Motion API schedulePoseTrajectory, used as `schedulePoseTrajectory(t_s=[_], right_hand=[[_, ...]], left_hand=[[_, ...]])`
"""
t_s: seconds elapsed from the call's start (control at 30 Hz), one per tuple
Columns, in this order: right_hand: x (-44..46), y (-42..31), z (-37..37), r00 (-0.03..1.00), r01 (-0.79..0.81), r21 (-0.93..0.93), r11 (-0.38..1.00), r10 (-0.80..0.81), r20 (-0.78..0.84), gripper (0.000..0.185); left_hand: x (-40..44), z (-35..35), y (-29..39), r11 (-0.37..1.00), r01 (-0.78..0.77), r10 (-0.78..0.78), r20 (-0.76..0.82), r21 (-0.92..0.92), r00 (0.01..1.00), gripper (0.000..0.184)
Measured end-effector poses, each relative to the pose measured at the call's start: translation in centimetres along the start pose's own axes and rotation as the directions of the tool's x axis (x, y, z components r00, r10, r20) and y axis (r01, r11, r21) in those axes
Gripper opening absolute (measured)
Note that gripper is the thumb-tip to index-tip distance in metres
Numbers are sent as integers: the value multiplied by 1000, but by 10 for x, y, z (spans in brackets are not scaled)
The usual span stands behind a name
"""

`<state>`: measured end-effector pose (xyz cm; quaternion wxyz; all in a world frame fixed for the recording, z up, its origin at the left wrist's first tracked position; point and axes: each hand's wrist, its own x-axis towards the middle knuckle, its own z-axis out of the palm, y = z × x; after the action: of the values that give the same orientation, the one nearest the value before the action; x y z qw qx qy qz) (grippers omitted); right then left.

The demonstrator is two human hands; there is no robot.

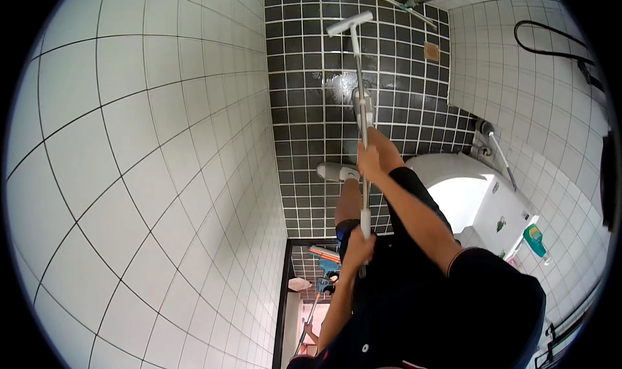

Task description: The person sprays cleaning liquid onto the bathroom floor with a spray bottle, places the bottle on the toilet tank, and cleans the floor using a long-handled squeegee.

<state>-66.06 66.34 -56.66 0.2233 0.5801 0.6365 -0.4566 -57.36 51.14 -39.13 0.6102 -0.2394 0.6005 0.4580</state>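
A long-handled floor squeegee with a white T-shaped head (350, 23) and a metal pole (363, 119) reaches forward over the dark, wet-looking tiled floor (304, 90). My right hand (370, 161) is wrapped round the middle of the pole. Lower down, close to my body, my left hand (358, 249) grips the white handle end (366, 221). Both of my feet wear light slippers; the front slipper (363, 106) is partly covered by the pole, and the other slipper (334, 171) stands to the left.
White tiled walls (149, 142) rise on both sides. Right: a white curved bathroom fixture (447, 165), a long-handled brush (499, 150), a green bottle (534, 239) and a black hose (551, 27). Ahead lie another pole (402, 9) and a brownish square (431, 51). Lower left, another person's hand (311, 333) holds a pole.
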Motion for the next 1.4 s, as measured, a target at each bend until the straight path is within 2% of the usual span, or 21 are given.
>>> schedulePoseTrajectory(t_s=[0.2,0.23,0.3,0.33,0.4,0.43,0.47,0.53,0.67,0.73,0.77,0.8,0.87,0.93,1.0,1.07,1.13,1.17,1.23,1.3,1.4], right_hand=[[-30,3,-17,974,-68,306,950,-4,228,47],[-45,7,-18,954,-130,417,900,-2,300,47],[-71,13,-18,912,-240,547,802,-6,410,48],[-74,15,-14,912,-231,527,818,-8,411,49],[-81,28,2,909,-238,504,830,8,417,51],[-84,38,16,967,-36,320,947,-48,251,51],[-92,40,26,984,137,83,987,-145,99,50],[-106,40,40,982,179,-85,980,-173,76,45],[-142,3,26,982,14,165,986,-45,181,39],[-151,-19,9,806,-512,502,697,188,561,39],[-156,-31,2,607,-775,447,447,330,723,41],[-158,-22,5,605,-777,448,442,330,724,41],[-171,9,20,457,-882,384,272,297,838,43],[-187,19,32,542,-827,426,367,319,777,41],[-202,32,46,791,-564,424,709,315,524,42],[-212,30,45,944,-248,237,939,179,278,43],[-219,14,22,905,-320,288,903,201,376,43],[-219,8,15,889,-344,301,889,206,409,42],[-211,13,16,760,-596,436,674,298,578,43],[-197,43,35,564,-811,442,384,309,766,44],[-177,28,50,569,-807,486,337,218,793,50]], left_hand=[[-39,7,4,890,224,-146,217,-396,965,11],[-58,3,9,706,399,-197,379,-584,904,12],[-81,-2,-8,418,512,-71,534,-751,842,17],[-86,-2,-9,422,514,-78,536,-747,841,17],[-98,2,-8,674,390,-321,226,-628,920,19],[-99,2,-12,969,238,-243,-89,-65,966,28],[-111,14,-11,878,23,233,-469,478,852,39],[-137,24,20,794,331,39,-587,510,809,46],[-159,23,65,723,525,-190,-602,449,776,45],[-168,13,49,832,310,-48,-498,460,866,46],[-173,6,45,843,304,-77,-460,443,885,47],[-178,0,42,840,306,-78,-460,447,884,47],[-188,-10,33,866,410,-296,-366,287,882,47],[-199,-12,8,817,355,-160,-413,454,896,47],[-213,-1,34,631,650,-312,-628,424,712,51],[-220,2,45,621,671,-289,-677,405,677,49],[-230,-3,33,763,454,-142,-566,460,812,43],[-230,-5,30,764,455,-144,-567,457,811,43],[-229,-8,24,811,380,-106,-528,444,842,39],[-218,-9,41,799,438,-187,-521,412,833,39],[-188,-15,69,773,493,-239,-537,399,809,39]])
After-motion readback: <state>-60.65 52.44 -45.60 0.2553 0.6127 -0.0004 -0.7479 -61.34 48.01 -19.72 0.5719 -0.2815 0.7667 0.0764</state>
